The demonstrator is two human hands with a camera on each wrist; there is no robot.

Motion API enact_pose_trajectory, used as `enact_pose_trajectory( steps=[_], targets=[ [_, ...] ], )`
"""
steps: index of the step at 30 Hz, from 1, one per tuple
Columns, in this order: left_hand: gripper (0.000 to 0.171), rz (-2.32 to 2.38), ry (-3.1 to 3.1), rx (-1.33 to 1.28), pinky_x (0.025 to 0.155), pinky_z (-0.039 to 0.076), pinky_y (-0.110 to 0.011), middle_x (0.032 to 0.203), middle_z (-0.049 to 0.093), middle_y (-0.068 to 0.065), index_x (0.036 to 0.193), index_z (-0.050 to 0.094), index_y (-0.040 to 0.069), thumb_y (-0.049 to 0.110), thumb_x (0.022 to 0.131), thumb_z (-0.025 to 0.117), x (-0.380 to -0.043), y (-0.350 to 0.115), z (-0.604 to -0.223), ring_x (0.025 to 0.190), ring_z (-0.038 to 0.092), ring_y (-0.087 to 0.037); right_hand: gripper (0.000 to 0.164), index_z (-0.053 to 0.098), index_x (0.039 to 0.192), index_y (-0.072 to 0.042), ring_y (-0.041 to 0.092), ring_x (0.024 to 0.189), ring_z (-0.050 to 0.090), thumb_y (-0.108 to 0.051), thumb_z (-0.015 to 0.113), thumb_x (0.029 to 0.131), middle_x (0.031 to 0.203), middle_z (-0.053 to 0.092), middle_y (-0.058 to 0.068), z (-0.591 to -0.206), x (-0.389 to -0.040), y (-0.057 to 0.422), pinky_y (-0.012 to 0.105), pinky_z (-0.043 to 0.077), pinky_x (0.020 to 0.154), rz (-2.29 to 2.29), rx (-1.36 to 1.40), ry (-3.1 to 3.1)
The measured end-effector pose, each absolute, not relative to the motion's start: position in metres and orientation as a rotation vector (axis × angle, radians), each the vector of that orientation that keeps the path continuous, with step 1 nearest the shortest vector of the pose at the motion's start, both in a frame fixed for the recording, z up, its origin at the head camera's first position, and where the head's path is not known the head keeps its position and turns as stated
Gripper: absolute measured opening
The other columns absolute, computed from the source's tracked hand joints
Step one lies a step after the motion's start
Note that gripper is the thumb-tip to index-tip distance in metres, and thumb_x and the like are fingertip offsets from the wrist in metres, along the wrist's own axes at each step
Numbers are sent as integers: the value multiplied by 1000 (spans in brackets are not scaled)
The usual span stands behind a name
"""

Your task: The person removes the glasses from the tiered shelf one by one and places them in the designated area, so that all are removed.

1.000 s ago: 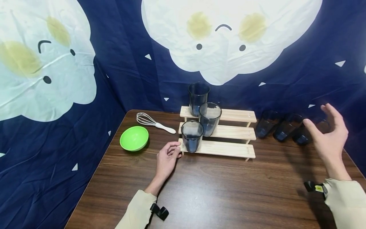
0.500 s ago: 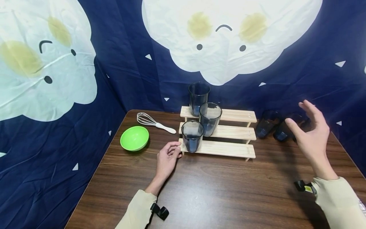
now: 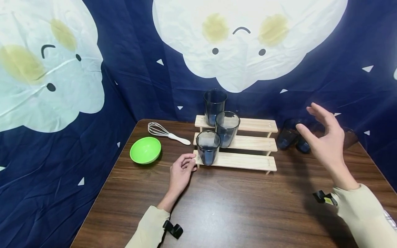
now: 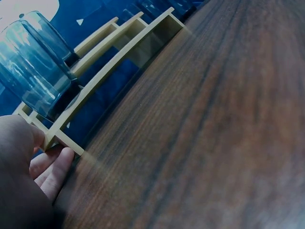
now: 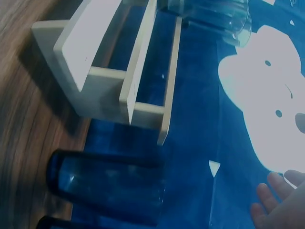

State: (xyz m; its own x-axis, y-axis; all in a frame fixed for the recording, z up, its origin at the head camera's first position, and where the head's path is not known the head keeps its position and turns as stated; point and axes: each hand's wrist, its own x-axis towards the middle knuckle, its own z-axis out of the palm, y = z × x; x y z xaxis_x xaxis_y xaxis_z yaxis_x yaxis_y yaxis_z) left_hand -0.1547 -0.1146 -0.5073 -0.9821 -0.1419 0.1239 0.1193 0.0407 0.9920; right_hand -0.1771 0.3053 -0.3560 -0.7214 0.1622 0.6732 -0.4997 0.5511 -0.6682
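A three-step wooden display rack stands on the table with one dark tinted glass on each step, all toward its left end: front glass, middle glass, back glass. My left hand pinches the rack's front left corner, thumb above and fingers below, as the left wrist view shows. Raised at the right, my right hand is empty, its thumb and fingers spread apart. Behind it stand more tinted glasses, partly hidden by the hand; one glass shows beside the rack in the right wrist view.
A green bowl and a white whisk lie left of the rack. The brown wooden table ends at a dark blue cloth backdrop with white cloud faces, behind and at the left.
My right hand has moved left across the front of the right-hand glasses, still spread. My left hand stays on the rack's corner, and the glasses on the steps have not moved.
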Motion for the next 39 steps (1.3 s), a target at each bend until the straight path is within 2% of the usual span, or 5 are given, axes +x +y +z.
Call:
enact_pose_trajectory(
  steps=[7, 15, 28, 36, 39],
  targets=[
    [15, -2052, -2123, 13, 81, 73, -30, 107, 81, -24, 120, 76, -6, -3, 106, 71, -155, -115, -507, 92, 80, -19, 74, 67, 153, -13, -5, 128, 59, 9, 88, 86, 136, 73, -17, -355, -182, 287, 13, 45, 112, 1135, 346, -2149],
    [16, -2052, -2118, 19, 80, 73, -29, 106, 80, -25, 120, 76, -6, -4, 105, 71, -154, -115, -507, 91, 79, -17, 73, 66, 156, -20, -7, 130, 56, 1, 89, 90, 141, 73, 11, -354, -187, 266, 12, 42, 110, 1088, 401, -2247],
    [15, -2047, -2123, 15, 80, 73, -30, 106, 80, -25, 120, 76, -6, -4, 106, 70, -155, -115, -510, 92, 80, -21, 71, 63, 158, -19, 29, 135, 61, -6, 90, 92, 143, 71, 10, -347, -196, 226, 17, 43, 111, 1128, 538, -2331],
    [15, -2056, -2119, 18, 79, 72, -27, 106, 80, -24, 120, 76, -6, -4, 106, 70, -156, -115, -509, 89, 77, -10, 72, 58, 162, -19, 30, 140, 59, -14, 88, 96, 147, 67, 11, -341, -202, 207, 50, 48, 120, 1192, 573, -2408],
    [15, -2063, -2114, 20, 79, 72, -27, 106, 80, -25, 120, 76, -6, -4, 106, 70, -156, -115, -508, 88, 77, -9, 72, 56, 163, -19, 32, 142, 57, -19, 86, 98, 149, 66, 12, -341, -207, 202, 57, 46, 122, 1222, 568, -2445]
  ],
)
